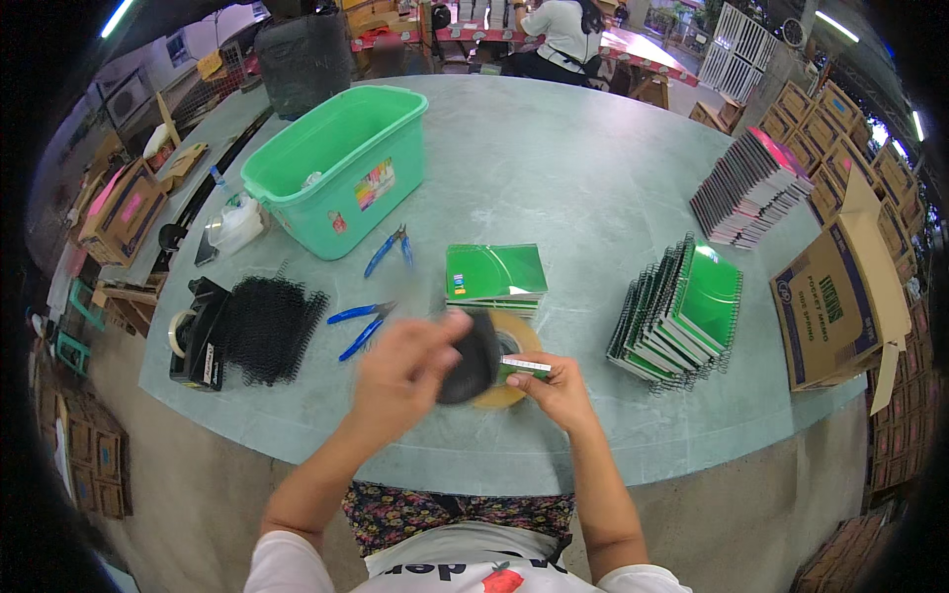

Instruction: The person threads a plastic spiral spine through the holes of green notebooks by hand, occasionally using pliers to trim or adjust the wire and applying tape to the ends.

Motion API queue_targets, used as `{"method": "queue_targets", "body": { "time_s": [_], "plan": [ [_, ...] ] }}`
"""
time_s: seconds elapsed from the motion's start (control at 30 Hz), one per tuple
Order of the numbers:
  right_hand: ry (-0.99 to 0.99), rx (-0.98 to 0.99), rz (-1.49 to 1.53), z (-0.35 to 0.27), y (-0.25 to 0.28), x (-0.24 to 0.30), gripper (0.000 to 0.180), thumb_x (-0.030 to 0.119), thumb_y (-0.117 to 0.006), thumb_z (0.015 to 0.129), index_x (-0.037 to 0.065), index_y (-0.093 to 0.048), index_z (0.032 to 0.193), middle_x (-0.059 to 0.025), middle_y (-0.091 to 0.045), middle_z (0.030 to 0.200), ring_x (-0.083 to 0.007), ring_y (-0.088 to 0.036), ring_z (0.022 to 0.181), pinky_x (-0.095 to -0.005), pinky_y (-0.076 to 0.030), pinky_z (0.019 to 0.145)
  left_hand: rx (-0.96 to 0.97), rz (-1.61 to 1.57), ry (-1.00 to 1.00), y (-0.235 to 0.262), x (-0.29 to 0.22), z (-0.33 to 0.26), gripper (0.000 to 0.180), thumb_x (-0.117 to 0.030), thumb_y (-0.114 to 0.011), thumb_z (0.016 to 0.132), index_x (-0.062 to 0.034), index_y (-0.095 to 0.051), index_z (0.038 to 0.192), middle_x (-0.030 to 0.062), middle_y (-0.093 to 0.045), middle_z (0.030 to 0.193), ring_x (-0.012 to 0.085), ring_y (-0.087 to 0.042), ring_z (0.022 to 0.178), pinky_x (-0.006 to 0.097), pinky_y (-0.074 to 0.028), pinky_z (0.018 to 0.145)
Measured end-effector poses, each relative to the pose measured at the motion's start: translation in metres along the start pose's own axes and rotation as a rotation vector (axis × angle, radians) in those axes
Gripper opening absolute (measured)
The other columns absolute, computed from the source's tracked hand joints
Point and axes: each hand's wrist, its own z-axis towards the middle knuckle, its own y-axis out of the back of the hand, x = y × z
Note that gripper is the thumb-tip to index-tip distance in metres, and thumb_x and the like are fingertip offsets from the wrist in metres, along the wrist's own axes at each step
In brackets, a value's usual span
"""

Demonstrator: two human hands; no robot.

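My right hand [559, 390] pinches a small green notebook [524, 368], seen mostly edge-on with its white pages showing. Beside it my left hand [405, 368] is raised, fingers bent and smeared by motion. A blurred black, rounded thing [469, 368] is between the hands; its kind is unclear, and I cannot tell whether the left fingers grip it. Beneath them a wide roll of tape [522, 341] lies on the table, partly covered. Just beyond is a short stack of green notebooks [494, 272]. Blue-handled pliers [358, 331] lie left of my left hand.
Black spiral wires [272, 326] lie beside a black tape dispenser [203, 336]. More blue pliers [390, 249] lie near a green tub [336, 173]. Spiral-bound green notebooks [682, 311], a pink-topped stack [751, 188] and an open carton [830, 296] are at right. A person [563, 35] sits beyond.
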Motion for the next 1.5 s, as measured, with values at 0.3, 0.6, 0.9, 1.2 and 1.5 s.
{"method": "queue_targets", "body": {
  "time_s": [0.3, 0.6, 0.9, 1.2, 1.5],
  "plan": [
    [0.039, 0.064, -0.095, 0.000, 0.002, -0.002, 0.025, -0.001, -0.061, 0.084, -0.001, -0.064, 0.108, -0.0030, -0.067, 0.091, -0.0083, -0.057, 0.084, -0.0242, -0.047, 0.077, 0.252, 0.035, -0.052, -0.013, -0.007, -0.004, 0.033, -0.008, -0.063, 0.081, -0.0145, -0.063, 0.113, 0.0099, -0.063, 0.090, 0.0262, -0.062, 0.077, 0.034, -0.050, 0.067],
    [0.019, 0.088, -0.096, 0.004, 0.004, 0.003, 0.027, 0.002, -0.064, 0.082, 0.000, -0.064, 0.108, -0.0045, -0.068, 0.096, -0.0095, -0.058, 0.088, -0.0245, -0.046, 0.081, 0.558, -0.191, 0.187, -0.037, 0.004, -0.032, 0.030, -0.017, -0.059, 0.085, -0.0100, -0.061, 0.115, 0.0175, -0.061, 0.096, 0.0347, -0.059, 0.087, 0.042, -0.047, 0.078],
    [0.411, 0.069, 0.081, 0.003, -0.003, -0.001, 0.021, -0.002, -0.064, 0.080, 0.001, -0.066, 0.101, -0.0135, -0.065, 0.107, -0.0200, -0.060, 0.103, -0.0302, -0.046, 0.090, 0.453, 0.182, -0.025, -0.017, -0.007, -0.047, 0.033, -0.027, -0.062, 0.082, -0.0082, -0.062, 0.109, 0.0114, -0.061, 0.100, 0.0278, -0.056, 0.090, 0.041, -0.044, 0.079],
    [0.026, -0.099, -0.063, -0.012, 0.005, -0.026, 0.010, 0.006, -0.064, 0.085, 0.002, -0.068, 0.093, -0.0012, -0.066, 0.084, -0.0044, -0.055, 0.074, -0.0193, -0.044, 0.064, 0.420, 0.526, -0.177, -0.031, -0.009, 0.020, 0.026, -0.018, -0.060, 0.082, -0.0087, -0.060, 0.106, 0.0062, -0.059, 0.101, 0.0237, -0.052, 0.101, 0.036, -0.037, 0.080],
    [0.161, -0.076, -0.005, -0.008, 0.003, -0.032, 0.012, 0.008, -0.057, 0.089, -0.002, -0.062, 0.086, 0.0053, -0.059, 0.076, -0.0027, -0.049, 0.069, -0.0202, -0.041, 0.060, 0.343, 0.188, -0.306, -0.067, -0.005, 0.018, 0.022, -0.021, -0.060, 0.081, -0.0056, -0.064, 0.096, 0.0083, -0.061, 0.089, 0.0244, -0.056, 0.085, 0.038, -0.039, 0.075]
  ]
}}
